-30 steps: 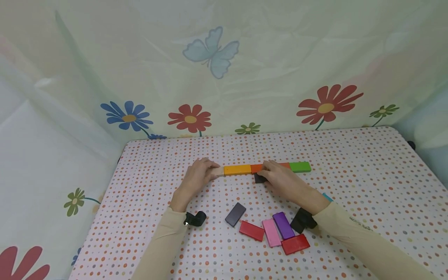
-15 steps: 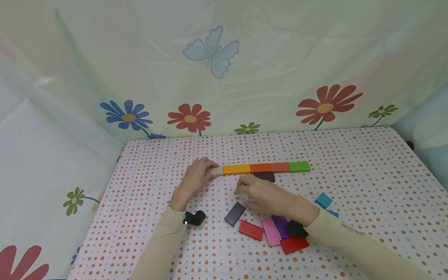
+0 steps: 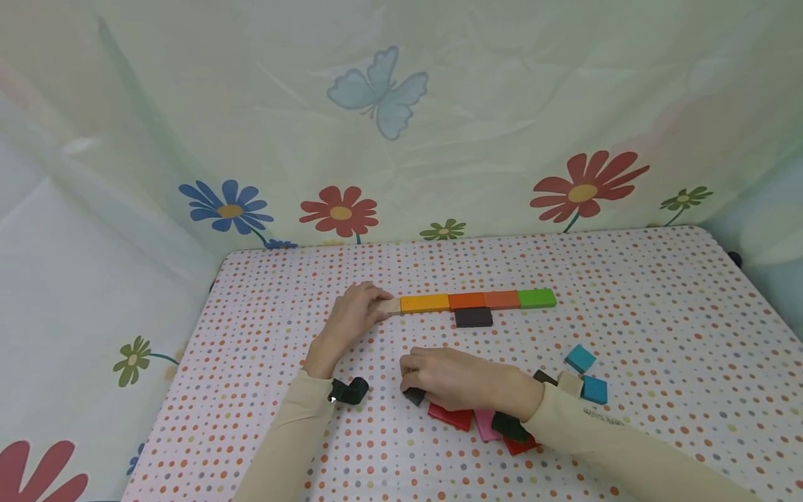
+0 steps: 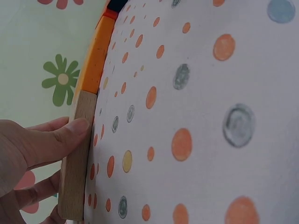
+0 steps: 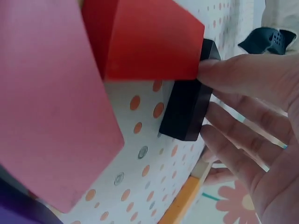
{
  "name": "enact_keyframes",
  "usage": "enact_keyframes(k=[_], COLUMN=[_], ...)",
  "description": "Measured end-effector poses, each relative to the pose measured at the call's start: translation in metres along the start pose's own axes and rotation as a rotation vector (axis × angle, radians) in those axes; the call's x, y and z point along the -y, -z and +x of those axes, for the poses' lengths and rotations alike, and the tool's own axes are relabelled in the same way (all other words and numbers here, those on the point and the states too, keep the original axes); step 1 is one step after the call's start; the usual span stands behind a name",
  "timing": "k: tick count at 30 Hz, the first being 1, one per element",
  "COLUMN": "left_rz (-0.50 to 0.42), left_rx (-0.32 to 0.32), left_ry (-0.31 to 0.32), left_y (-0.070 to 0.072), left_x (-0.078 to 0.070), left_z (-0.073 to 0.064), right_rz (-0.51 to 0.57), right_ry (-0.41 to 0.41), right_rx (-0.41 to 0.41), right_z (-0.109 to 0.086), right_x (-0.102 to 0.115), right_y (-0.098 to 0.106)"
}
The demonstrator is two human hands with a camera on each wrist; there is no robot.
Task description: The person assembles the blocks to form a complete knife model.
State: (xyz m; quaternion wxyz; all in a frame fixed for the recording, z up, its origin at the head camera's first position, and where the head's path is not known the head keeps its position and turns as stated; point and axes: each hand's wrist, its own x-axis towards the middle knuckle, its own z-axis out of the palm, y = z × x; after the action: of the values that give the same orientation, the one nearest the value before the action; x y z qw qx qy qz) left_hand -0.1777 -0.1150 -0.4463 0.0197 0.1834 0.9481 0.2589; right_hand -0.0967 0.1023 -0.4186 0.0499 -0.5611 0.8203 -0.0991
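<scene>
While right hand (image 3: 447, 377) grips black block (image 5: 181, 108) | head view mostly hides it

The pale block (image 4: 76, 179) is matt, grained wood; the red block (image 5: 152, 44) and black block (image 5: 184, 109) look smooth.

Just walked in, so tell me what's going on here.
A person's left hand grips a pale wooden rectangular block at the left end of a row: yellow block, deep-orange block, light-orange block, green block. The right hand grips a black rectangular block, near a red block and a pink block. Another dark block lies in front of the row.
</scene>
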Motion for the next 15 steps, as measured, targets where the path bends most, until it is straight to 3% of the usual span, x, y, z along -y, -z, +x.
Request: enact_keyframes(k=[11, 15], left_rz=[0.002, -0.002], left_rx=[0.002, -0.004], left_ry=[-0.001, -0.009], left_y=[-0.0009, -0.0012], left_x=[0.0006, 0.0004], left_z=[-0.0006, -0.0007], right_rz=[-0.023, 0.053], right_ry=[-0.025, -0.074], right_rx=[0.021, 0.031], right_z=[0.007, 0.0051], right_x=[-0.0034, -0.0105], right_y=[-0.0038, -0.003])
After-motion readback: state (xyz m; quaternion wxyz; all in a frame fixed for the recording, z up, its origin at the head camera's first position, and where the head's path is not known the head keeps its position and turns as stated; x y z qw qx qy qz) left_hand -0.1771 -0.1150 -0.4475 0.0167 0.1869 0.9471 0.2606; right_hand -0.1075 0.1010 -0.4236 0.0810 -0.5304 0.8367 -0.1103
